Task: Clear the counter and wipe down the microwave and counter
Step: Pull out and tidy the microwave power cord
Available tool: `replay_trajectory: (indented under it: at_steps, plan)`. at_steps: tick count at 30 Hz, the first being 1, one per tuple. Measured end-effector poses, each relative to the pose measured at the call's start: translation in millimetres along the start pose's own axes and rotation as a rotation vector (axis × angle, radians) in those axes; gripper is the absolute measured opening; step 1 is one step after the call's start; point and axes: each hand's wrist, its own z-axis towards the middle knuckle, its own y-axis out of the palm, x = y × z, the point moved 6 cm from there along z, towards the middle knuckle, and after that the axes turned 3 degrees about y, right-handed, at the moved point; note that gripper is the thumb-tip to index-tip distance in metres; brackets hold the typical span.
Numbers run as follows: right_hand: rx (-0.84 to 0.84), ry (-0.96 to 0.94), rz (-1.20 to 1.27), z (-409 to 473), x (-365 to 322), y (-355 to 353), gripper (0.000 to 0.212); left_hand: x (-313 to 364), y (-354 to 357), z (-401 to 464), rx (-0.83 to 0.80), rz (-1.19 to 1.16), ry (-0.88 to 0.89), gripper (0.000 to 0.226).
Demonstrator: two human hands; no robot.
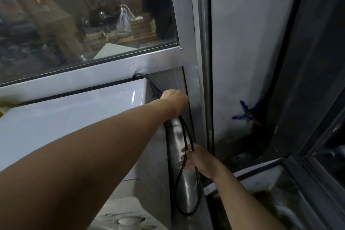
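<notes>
The white microwave fills the left, seen from above, pushed against a window frame. A black power cord comes from behind its back right corner and hangs in a long loop down its right side. My left hand reaches across the microwave top to the back right corner, its fingers closed around the upper part of the cord. Lower down, my right hand grips the hanging loop in front of a shiny steel cylinder that stands in the gap beside the microwave.
A glass window with an aluminium frame stands right behind the microwave. A white wall panel on the right carries a blue clamp. A white appliance lid sits at the bottom, and a dark door frame runs along the far right.
</notes>
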Motion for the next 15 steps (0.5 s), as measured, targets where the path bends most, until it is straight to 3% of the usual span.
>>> replay_trajectory:
  at_steps: [9, 12, 15]
  plan:
    - [0.093, -0.177, -0.210, -5, 1, -8, 0.026, 4, 7, -2, -0.059, 0.148, 0.120, 0.021]
    - [0.228, -0.337, -0.319, -9, -7, -14, 0.006, 4, 5, -1, -0.039, 0.242, 0.175, 0.020]
    - [0.293, -0.411, -0.372, -10, -4, -21, 0.034, -1, 9, -2, -0.072, 0.298, 0.210, 0.023]
